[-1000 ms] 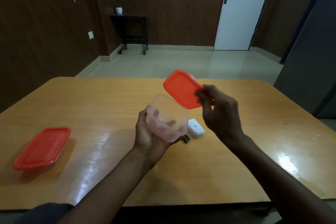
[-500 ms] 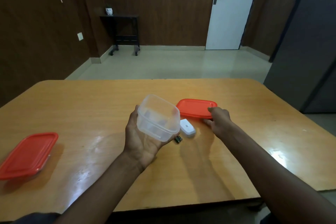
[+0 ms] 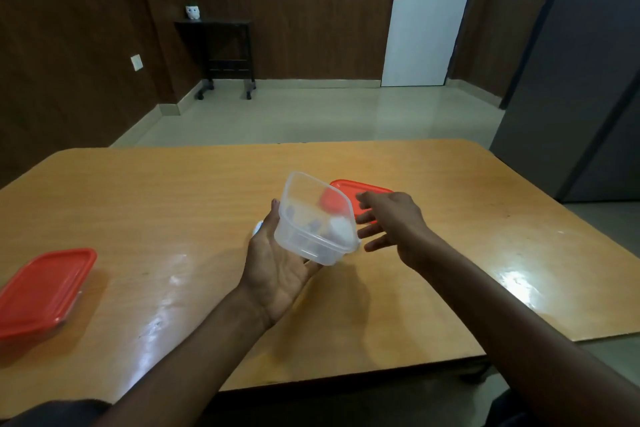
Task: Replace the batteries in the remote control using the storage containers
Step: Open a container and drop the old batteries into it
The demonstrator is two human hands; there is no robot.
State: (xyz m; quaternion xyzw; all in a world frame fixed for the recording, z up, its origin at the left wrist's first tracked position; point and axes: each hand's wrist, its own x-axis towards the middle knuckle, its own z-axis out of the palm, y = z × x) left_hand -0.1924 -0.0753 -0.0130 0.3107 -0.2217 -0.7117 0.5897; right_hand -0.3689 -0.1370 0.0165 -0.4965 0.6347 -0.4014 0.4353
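My left hand (image 3: 277,267) holds a small clear plastic container (image 3: 317,218) above the middle of the table, tilted with its open mouth facing up and to the right. Its red lid (image 3: 363,189) lies flat on the table just behind it. My right hand (image 3: 391,222) hovers over the table right of the container, fingers spread, holding nothing. The white remote control shows only as a blurred white patch through the clear container wall. A second container with a red lid (image 3: 45,288) sits closed at the table's left edge.
The wooden table (image 3: 173,204) stretches across the view, its near edge just below my forearms. A grey cabinet (image 3: 588,73) stands at the right. A white door and a dark side table are across the room.
My right hand has set the red lid down on the table, let go of it and drawn back with fingers spread. My left hand has tilted the clear container.
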